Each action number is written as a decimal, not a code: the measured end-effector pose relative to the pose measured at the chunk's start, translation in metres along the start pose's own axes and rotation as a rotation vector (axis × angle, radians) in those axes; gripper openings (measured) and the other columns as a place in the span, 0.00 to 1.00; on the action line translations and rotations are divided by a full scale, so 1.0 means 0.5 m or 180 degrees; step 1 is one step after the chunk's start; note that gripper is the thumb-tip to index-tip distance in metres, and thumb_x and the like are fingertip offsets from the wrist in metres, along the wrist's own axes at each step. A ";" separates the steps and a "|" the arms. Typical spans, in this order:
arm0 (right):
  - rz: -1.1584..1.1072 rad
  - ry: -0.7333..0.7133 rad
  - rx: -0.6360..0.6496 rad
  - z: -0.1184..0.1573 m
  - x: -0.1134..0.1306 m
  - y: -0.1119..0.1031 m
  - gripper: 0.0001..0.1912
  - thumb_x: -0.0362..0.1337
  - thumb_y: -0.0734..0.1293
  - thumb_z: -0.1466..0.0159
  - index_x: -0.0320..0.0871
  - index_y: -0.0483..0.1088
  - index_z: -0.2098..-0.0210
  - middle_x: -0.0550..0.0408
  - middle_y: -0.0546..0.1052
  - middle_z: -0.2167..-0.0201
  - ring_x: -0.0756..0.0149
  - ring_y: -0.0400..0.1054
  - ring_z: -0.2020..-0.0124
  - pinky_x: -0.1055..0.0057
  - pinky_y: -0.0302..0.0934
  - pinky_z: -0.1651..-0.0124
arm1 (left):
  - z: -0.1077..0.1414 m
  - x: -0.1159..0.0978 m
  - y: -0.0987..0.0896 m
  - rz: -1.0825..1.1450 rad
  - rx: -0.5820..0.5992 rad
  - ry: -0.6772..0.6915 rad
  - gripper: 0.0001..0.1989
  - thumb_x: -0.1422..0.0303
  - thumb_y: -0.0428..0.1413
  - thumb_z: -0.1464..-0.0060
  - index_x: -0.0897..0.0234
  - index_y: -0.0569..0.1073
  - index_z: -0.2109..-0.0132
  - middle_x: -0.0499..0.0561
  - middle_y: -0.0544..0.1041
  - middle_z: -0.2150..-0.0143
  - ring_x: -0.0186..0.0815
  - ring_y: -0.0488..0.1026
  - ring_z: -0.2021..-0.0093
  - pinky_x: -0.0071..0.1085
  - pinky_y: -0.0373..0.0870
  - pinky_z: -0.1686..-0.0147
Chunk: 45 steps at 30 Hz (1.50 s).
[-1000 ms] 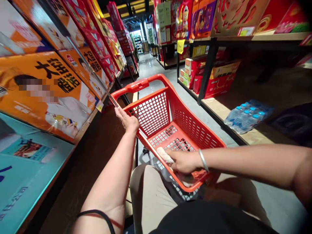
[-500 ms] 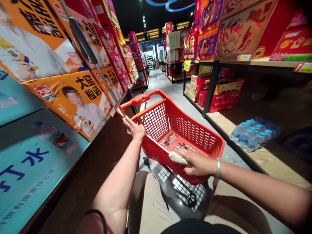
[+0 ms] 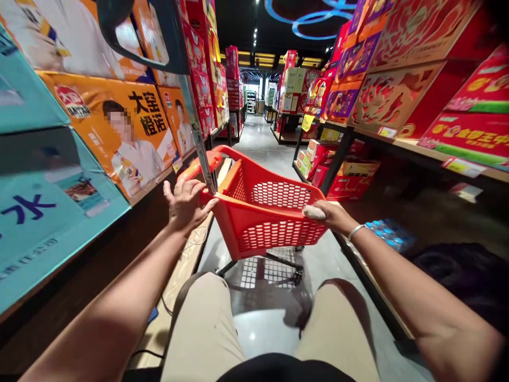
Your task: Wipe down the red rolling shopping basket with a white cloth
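A red plastic shopping cart (image 3: 278,233) stands sideways in front of my knees, its basket walls full of holes. My left hand (image 3: 186,206) touches the cart's handle end, fingers spread and thumb out, close to the foot of a metal pole (image 3: 203,154). At the basket's near right corner, my right hand (image 3: 334,215) is closed around a whitish, fuzzy cloth (image 3: 314,212) pressed to the rim. The pole rises from the handle side to a dark plastic frame (image 3: 170,58). Part of the basket's inside is hidden by its near wall.
Orange cartons (image 3: 115,127) and teal cartons (image 3: 47,196) are stacked on the left. The right shelf (image 3: 433,151) carries red gift boxes, with a pack of bottled water (image 3: 387,233) below. A grey floor aisle (image 3: 254,130) runs ahead between the shelves.
The cart has turned, its right end swinging away from me. My right hand and the cloth have moved to the far right corner of the rim. My left hand shifted left, fingers spreading.
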State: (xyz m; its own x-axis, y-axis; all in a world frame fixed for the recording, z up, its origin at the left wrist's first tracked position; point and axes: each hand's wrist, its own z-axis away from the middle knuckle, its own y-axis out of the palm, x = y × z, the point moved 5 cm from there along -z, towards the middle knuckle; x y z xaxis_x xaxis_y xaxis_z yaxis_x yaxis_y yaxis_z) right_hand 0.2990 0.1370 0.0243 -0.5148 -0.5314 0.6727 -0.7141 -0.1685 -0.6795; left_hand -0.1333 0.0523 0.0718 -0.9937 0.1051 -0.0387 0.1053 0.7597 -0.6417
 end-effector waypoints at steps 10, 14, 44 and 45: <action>-0.3293 0.0719 -0.0244 -0.018 0.133 0.153 0.33 0.33 0.78 0.55 0.47 0.71 0.49 0.52 0.81 0.54 0.57 0.77 0.56 0.53 0.72 0.48 | 0.043 -0.112 -0.033 -0.0024 0.0055 0.0377 0.22 0.55 0.55 0.41 0.64 0.73 0.45 0.63 0.74 0.45 0.57 0.65 0.38 0.60 0.43 0.28; -0.3266 0.0481 -0.0100 -0.041 0.145 0.170 0.29 0.34 0.77 0.52 0.45 0.74 0.50 0.51 0.81 0.50 0.54 0.76 0.51 0.50 0.70 0.42 | 0.054 -0.145 -0.045 -0.0044 -0.0016 0.0293 0.21 0.58 0.56 0.41 0.65 0.73 0.45 0.63 0.74 0.46 0.56 0.67 0.39 0.60 0.41 0.28; -0.0266 -0.0799 -0.0283 -0.139 0.193 0.213 0.32 0.40 0.67 0.35 0.46 0.57 0.34 0.44 0.62 0.39 0.55 0.58 0.35 0.53 0.52 0.29 | 0.106 -0.151 -0.081 -0.0408 -0.0388 0.0239 0.25 0.59 0.62 0.47 0.59 0.68 0.44 0.58 0.75 0.49 0.54 0.68 0.42 0.57 0.46 0.31; -0.0116 -0.0752 -0.0271 -0.140 0.191 0.207 0.32 0.40 0.68 0.36 0.44 0.57 0.35 0.43 0.62 0.39 0.54 0.57 0.35 0.53 0.53 0.30 | 0.106 -0.150 -0.081 -0.0401 -0.0326 0.0210 0.25 0.59 0.62 0.47 0.59 0.69 0.44 0.58 0.75 0.48 0.54 0.67 0.42 0.57 0.45 0.31</action>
State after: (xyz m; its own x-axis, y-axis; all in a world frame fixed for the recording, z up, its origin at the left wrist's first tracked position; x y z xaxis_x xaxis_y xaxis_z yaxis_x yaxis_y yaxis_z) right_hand 0.1428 0.1272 0.0388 -0.3699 -0.7072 0.6025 -0.7726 -0.1260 -0.6223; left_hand -0.0652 -0.0204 0.0599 -0.9950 0.0442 0.0896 -0.0133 0.8307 -0.5566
